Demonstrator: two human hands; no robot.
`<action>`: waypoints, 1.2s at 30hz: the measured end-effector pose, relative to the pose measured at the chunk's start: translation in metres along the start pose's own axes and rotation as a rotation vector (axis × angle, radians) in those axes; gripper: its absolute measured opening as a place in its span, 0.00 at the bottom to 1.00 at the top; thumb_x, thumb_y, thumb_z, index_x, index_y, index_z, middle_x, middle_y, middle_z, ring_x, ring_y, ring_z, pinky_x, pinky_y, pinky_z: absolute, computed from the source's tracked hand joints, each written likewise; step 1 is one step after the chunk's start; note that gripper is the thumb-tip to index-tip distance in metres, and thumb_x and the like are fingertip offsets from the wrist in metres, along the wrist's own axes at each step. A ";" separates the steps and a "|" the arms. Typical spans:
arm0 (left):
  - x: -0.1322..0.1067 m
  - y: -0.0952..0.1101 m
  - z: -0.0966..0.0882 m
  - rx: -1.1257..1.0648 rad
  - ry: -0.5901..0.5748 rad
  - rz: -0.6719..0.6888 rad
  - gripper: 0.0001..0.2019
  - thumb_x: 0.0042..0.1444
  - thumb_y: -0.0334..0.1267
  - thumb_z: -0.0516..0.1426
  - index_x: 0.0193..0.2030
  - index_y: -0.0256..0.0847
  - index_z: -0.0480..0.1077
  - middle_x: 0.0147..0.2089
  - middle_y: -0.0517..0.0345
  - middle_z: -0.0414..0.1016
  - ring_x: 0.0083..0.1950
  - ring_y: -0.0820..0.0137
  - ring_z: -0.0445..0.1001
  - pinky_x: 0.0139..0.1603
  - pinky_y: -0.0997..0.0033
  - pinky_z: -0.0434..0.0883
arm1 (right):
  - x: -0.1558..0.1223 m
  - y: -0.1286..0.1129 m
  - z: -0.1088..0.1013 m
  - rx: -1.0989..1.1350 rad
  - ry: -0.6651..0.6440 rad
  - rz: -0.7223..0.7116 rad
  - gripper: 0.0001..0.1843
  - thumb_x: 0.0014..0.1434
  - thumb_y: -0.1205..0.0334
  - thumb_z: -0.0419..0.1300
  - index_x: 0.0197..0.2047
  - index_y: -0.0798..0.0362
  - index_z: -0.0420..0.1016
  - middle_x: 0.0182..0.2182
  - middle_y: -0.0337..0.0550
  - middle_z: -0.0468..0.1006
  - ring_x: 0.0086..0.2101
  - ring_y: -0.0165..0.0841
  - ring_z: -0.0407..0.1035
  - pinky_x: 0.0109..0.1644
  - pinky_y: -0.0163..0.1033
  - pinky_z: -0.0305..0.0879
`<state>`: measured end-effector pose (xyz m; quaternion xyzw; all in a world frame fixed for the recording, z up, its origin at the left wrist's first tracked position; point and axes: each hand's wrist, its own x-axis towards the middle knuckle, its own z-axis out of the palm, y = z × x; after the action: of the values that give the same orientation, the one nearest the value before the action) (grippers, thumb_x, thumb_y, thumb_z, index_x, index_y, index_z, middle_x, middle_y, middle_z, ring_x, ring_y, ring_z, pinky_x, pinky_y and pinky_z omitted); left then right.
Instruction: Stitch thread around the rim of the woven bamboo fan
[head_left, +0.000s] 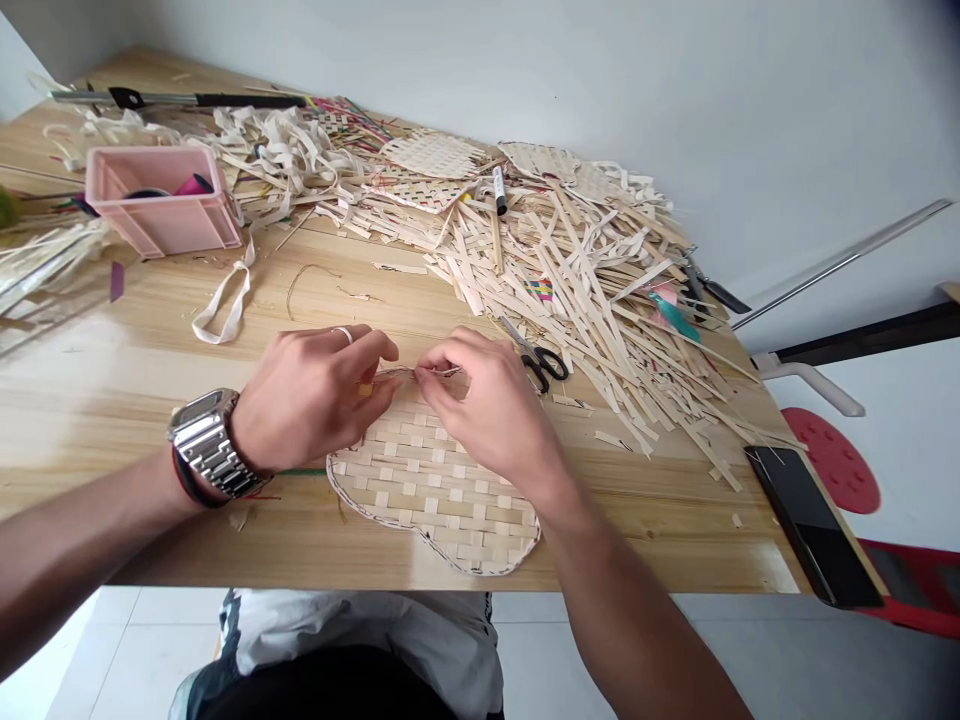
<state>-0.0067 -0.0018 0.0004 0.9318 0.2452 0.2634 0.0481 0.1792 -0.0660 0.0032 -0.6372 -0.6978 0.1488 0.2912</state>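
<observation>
At the far left of the wooden table [142, 330] stands a pink plastic crate [161, 228] holding a roll of tape and other items, with loose cream strips spilling behind it. A silver link watch [206, 443] sits on the left wrist, and a plain ring [343, 335] circles one finger of the left hand [311, 395]. That hand's fingers [371, 350] curl almost closed at the left end of a thin woven strip [439, 371], though I can't tell whether they grip it. The right hand [487, 405] comes in from the other side, its fingertips [431, 375] pinched tightly on the strip's right part.

Directly beneath both hands, a lobed bamboo-weave mat [420, 490] lies flat on the table, its top edge at the fingers and its rim traced in dark stitching. Just right of the right hand lie black-handled scissors [536, 358], beside a large heap of bamboo strips [570, 260]. Up near the top of that heap rests a black marker [499, 190], its label too small to read. Further right, a black phone [814, 525] lies near the table's edge, and a red stool [831, 460] stands beyond it.
</observation>
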 end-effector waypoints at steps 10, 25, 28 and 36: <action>0.005 -0.005 -0.007 -0.343 -0.091 -0.047 0.04 0.62 0.31 0.57 0.38 0.38 0.74 0.31 0.60 0.78 0.29 0.76 0.73 0.32 0.78 0.66 | 0.000 0.003 -0.004 0.013 0.003 0.004 0.04 0.59 0.71 0.61 0.33 0.54 0.74 0.35 0.39 0.77 0.35 0.31 0.70 0.45 0.41 0.59; 0.007 -0.008 -0.008 -0.484 -0.121 -0.164 0.07 0.61 0.39 0.59 0.36 0.38 0.71 0.33 0.58 0.71 0.35 0.71 0.69 0.39 0.70 0.66 | -0.002 0.001 -0.002 0.009 0.002 -0.039 0.04 0.60 0.70 0.60 0.33 0.54 0.73 0.34 0.35 0.76 0.38 0.30 0.69 0.48 0.42 0.55; 0.006 -0.008 -0.004 -0.450 -0.115 -0.152 0.06 0.60 0.38 0.60 0.39 0.38 0.69 0.34 0.59 0.70 0.36 0.70 0.69 0.39 0.69 0.66 | -0.003 -0.002 -0.003 0.019 0.012 -0.058 0.04 0.60 0.70 0.60 0.33 0.53 0.73 0.34 0.34 0.76 0.38 0.29 0.69 0.48 0.42 0.54; 0.005 -0.006 -0.001 -0.544 -0.115 -0.211 0.13 0.61 0.39 0.60 0.50 0.37 0.67 0.35 0.58 0.75 0.35 0.72 0.73 0.38 0.71 0.70 | -0.004 -0.008 -0.007 0.013 0.029 -0.156 0.05 0.61 0.70 0.59 0.33 0.54 0.73 0.33 0.35 0.75 0.38 0.29 0.68 0.47 0.42 0.53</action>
<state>-0.0065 0.0054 0.0023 0.8674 0.2579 0.2596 0.3371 0.1774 -0.0721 0.0122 -0.5809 -0.7402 0.1211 0.3161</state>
